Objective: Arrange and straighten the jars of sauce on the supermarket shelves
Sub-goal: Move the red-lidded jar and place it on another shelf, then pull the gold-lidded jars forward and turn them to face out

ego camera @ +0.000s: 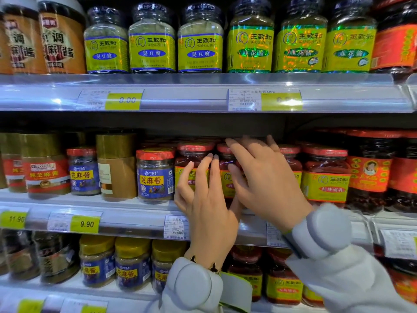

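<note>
Jars of red sauce (194,163) stand on the middle shelf (135,213), just right of the blue-labelled sesame jar (155,176); left hand (203,199) lays near-straight fingers on one, right hand (259,175) reaches over its neighbour, grip hidden, likely squaring labels forward; four red lids show in front.

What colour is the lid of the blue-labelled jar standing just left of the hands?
Red; the blue-labelled jar shows it best in the head view.
</note>
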Available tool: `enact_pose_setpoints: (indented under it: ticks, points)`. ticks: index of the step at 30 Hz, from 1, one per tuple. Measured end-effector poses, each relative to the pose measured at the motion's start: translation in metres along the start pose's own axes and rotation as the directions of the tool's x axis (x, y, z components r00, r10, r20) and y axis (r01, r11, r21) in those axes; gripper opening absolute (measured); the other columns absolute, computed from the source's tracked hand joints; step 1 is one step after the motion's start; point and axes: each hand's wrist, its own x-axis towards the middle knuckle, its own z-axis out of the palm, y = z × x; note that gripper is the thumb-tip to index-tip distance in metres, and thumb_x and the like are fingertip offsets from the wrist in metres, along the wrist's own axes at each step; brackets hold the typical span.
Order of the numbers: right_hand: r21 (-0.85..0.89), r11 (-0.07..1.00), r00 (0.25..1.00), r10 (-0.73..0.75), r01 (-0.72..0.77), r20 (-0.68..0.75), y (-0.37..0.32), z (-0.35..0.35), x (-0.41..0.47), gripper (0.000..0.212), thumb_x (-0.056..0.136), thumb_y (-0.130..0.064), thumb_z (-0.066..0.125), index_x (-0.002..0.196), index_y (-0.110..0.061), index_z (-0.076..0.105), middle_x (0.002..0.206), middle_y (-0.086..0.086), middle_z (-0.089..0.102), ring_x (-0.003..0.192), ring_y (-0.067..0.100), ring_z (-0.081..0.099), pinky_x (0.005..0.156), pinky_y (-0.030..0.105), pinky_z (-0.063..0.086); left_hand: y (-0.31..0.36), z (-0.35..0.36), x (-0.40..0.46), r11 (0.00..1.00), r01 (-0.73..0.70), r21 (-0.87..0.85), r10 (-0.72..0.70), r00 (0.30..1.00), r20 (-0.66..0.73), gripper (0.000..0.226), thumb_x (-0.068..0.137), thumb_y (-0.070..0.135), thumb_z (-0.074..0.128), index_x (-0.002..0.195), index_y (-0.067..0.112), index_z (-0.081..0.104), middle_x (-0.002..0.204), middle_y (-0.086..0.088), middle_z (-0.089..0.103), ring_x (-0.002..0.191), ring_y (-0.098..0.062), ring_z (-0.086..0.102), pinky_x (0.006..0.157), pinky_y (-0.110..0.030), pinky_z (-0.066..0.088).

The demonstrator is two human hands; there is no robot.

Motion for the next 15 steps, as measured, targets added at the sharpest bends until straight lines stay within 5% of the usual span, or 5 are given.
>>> enact_pose_setpoints:
  ticks: [5, 15]
  points:
    - [0.178, 0.984, 0.996, -0.014, 0.031, -0.092, -0.012, 0.006, -0.035, 0.046, 0.08, -0.019, 0.041, 0.122, -0.011, 0.057, 0.14, 0.015, 0.043, 0.135, 0.032, 0.033, 0.108, 0.056, 0.029, 0.002, -0.003, -0.007, 0.999, 0.003, 0.039, -0.004, 1.0, 0.02, 0.081, 0.068, 0.014, 0.065, 0.141, 0.014, 0.031, 0.146, 0.001, 0.023, 0.13, -0.024, 0.023, 0.097, -0.051, 0.032]
    - [0.329, 0.944, 0.994, 0.044, -0.01, -0.096, -0.014, 0.017, -0.057, 0.031, 0.086, -0.017, 0.051, 0.113, -0.011, 0.062, 0.136, 0.011, 0.045, 0.133, 0.027, 0.029, 0.111, 0.033, 0.025, 0.001, -0.015, -0.021, 0.998, 0.062, 0.013, -0.063, 0.997, 0.049, 0.058, 0.087, 0.038, 0.031, 0.142, 0.023, 0.029, 0.146, 0.005, 0.022, 0.131, -0.018, 0.019, 0.1, -0.044, 0.028]
